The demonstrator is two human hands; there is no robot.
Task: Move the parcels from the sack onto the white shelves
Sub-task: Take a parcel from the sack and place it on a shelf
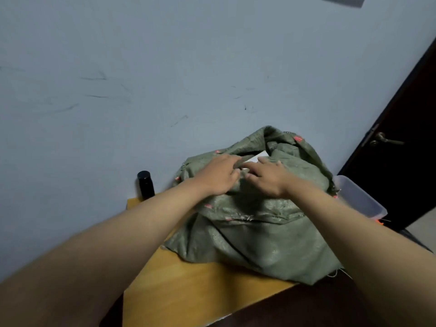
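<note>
**Two Hands Open the Green Sack**

The green sack (254, 223) sits on the yellow table (200, 291), a bit to the 4 o'clock side of the middle of the view. Its mouth faces up, toward 12 o'clock. Inside the mouth a white parcel (258, 157) peeks out. Only a small corner shows.

This looks like the first step: getting the sack open so a parcel can come out. No parcel is out yet, and no white shelves are in view.

The left hand (218, 177) is at the 9 o'clock side of the mouth. Its fingers curl over the sack's edge and seem to pinch the cloth. The right hand (267, 177) is at the 3 o'clock side. Its fingers reach forward, close together, and rest on the cloth and the parcel's near edge. I cannot tell if it grips anything.

Next, the hands probably need to pull the mouth wider. Then one hand can grab the parcel and lift it up.

A black bottle (145, 184) stands at 9 o'clock of the sack. A clear plastic box (361, 197) sits at 3 o'clock.
</note>
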